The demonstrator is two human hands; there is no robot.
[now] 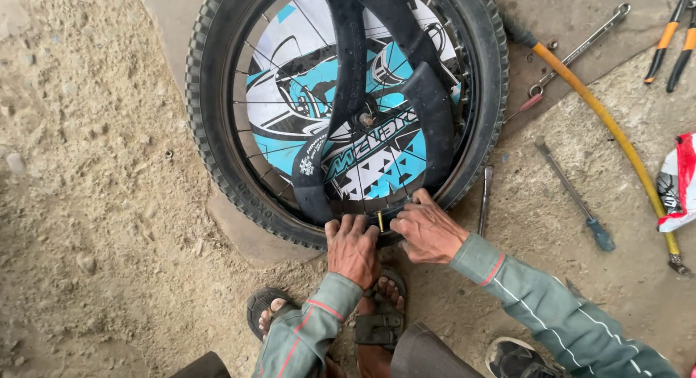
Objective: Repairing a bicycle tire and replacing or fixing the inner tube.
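Bicycle wheel (217,95) flat on ground, knobby black tyre, spokes over blue-white printed disc. Black inner tube (428,95) draped loose across hub, looping down to near rim. Brass valve stem (380,221) upright at near rim edge, between both hands. Left hand (352,249) pressed on tyre just left of valve, fingers curled over rim, gripping tyre edge. Right hand (429,231) just right of valve, fingers bent, pinching tube and tyre edge. Tyre lever (484,200) beside right hand on ground. Screwdriver (576,197) further right, blue handle. Yellow hose (609,128) running diagonally. Spanner (583,48) and pliers (674,34) at upper right. Sandalled feet (380,320) below hands.
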